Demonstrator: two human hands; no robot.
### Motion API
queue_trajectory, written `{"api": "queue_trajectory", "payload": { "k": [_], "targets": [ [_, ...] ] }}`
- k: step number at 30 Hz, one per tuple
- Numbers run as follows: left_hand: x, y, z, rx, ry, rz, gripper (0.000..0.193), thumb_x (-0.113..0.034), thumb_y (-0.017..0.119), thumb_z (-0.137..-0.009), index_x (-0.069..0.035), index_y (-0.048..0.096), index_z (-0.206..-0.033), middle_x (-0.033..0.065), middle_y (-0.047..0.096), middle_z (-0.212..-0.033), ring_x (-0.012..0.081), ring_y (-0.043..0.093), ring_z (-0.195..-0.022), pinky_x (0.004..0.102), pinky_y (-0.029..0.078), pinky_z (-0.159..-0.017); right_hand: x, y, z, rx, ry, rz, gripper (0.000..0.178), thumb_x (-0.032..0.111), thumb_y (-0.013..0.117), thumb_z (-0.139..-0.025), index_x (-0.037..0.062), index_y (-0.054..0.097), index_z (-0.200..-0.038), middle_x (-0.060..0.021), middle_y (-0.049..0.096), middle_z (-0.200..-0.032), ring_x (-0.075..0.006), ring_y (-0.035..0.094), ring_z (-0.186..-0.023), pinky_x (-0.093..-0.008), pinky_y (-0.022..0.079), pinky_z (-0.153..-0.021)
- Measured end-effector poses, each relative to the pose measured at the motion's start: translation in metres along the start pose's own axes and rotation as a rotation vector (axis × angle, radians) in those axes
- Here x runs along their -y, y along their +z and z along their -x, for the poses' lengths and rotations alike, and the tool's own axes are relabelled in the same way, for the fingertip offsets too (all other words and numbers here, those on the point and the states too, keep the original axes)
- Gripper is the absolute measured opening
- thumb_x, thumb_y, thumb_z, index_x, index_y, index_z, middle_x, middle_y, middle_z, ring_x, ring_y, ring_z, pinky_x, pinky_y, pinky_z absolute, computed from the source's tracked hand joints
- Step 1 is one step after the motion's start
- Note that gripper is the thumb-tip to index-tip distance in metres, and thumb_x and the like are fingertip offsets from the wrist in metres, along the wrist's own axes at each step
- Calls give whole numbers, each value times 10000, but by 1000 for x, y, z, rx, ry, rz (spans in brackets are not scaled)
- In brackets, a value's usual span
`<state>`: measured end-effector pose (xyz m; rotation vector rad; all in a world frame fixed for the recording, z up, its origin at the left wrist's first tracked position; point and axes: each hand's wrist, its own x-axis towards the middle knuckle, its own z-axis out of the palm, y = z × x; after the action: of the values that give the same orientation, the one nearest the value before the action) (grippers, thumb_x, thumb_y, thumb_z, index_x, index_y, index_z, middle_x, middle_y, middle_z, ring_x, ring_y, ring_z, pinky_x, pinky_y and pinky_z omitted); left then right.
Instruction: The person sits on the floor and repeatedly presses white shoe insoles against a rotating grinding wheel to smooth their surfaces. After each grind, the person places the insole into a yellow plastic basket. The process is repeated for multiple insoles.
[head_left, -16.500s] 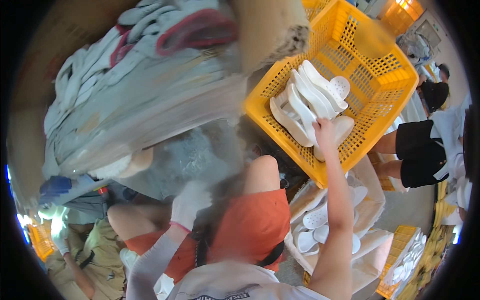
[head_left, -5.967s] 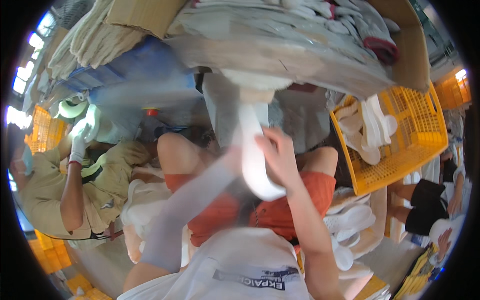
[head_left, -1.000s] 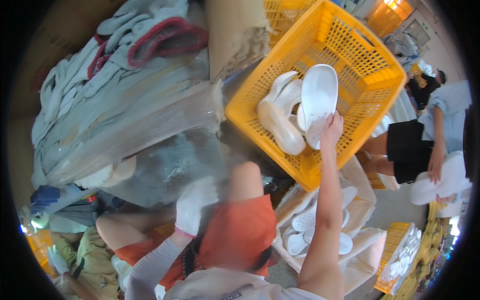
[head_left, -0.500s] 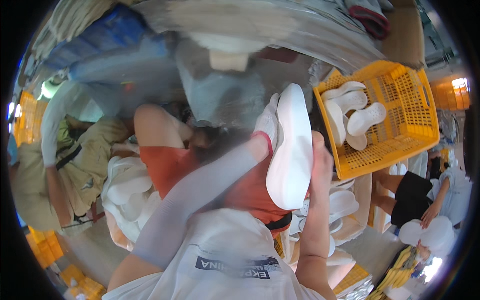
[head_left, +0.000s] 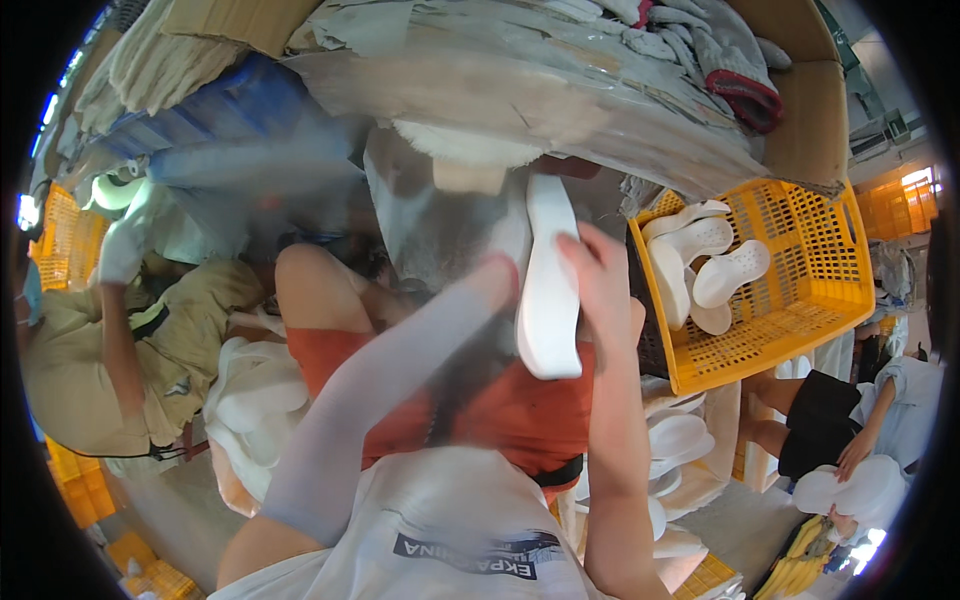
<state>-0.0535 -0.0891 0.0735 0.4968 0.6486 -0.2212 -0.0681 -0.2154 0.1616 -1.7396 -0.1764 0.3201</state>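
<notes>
A white foam shoe [head_left: 550,290] stands nearly upright above my lap, its thick pale sole showing. My right hand [head_left: 598,272], bare, grips it from the right with the fingers bent over its edge. My left hand [head_left: 510,240], in a white glove with a red cuff, is pressed to the shoe's left side; motion blurs it and its fingertips are hidden. Just beyond the shoe's top end is a fuzzy white wheel-like piece [head_left: 465,150] with a pale block under it.
A yellow crate [head_left: 770,340] with several white shoes stands at the right. More white shoes [head_left: 680,440] lie beside my right forearm, and a white pile [head_left: 255,410] at my left. Gloves [head_left: 735,60] lie in a carton above. People sit at left and right.
The shoe has moved away from me and slightly left, turning more upright and edge-on. My right hand went up with it, its fingers now showing over the edge. My left hand shifted slightly left.
</notes>
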Motion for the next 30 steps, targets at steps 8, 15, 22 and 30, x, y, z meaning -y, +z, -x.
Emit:
{"api": "queue_trajectory", "payload": {
  "k": [8,15,22,30],
  "targets": [
    [-33,-117,7,211,-170,134,586,-575,526,-1048,-69,627,-1326,139,705,-1223,236,705,-1056,379,594,-919,-19,73,0,144,-59,266,239,133,673,-909,-42,721,-1064,-60,673,-778,-92,589,-736,-291,480,-676],
    [-20,-143,-21,419,117,363,525,-522,509,-1074,-80,605,-1341,86,720,-1140,243,694,-1005,413,590,-841,10,96,21,-25,-139,141,292,232,660,-913,-45,695,-999,-164,699,-854,-231,678,-757,-373,510,-670],
    [-36,-123,9,206,189,-67,545,-517,512,-1069,-60,589,-1357,109,693,-1181,251,670,-1048,405,565,-871,-16,91,19,49,13,93,270,169,675,-916,-53,708,-1065,-101,672,-879,-129,601,-756,-294,496,-698],
    [-23,-79,107,-453,561,-825,630,-454,647,-981,-54,544,-1456,163,705,-1269,262,695,-1113,361,530,-968,-88,78,60,29,55,-70,500,366,584,-1066,-18,565,-1387,-133,672,-1184,-194,631,-1027,-325,505,-916]
  ]
}}
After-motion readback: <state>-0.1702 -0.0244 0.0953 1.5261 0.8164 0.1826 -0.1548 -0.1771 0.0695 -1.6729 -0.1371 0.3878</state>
